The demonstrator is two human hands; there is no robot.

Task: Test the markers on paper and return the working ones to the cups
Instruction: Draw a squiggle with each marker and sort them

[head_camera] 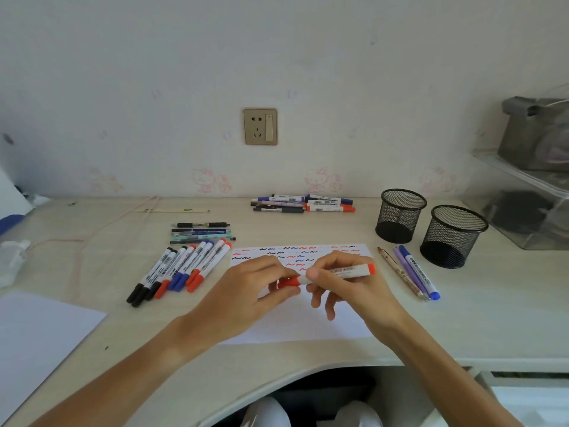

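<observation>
Over the white paper (308,329), which carries red, blue and black squiggles near its far edge, I hold a red marker (348,270) level. My right hand (348,282) grips its white barrel. My left hand (261,288) pinches the red cap (289,282) at the marker's left end. Two black mesh cups (400,215) (452,235) stand right of the paper; I see nothing in them. Several markers (181,269) lie in a row left of the paper. Another pile of markers (303,204) lies by the wall.
Three pens (412,272) lie between the paper and the cups. Several pens (201,232) lie behind the marker row. A second sheet (37,340) sits at the near left, crumpled tissue (10,260) at the left edge, and a clear box (523,204) at the right.
</observation>
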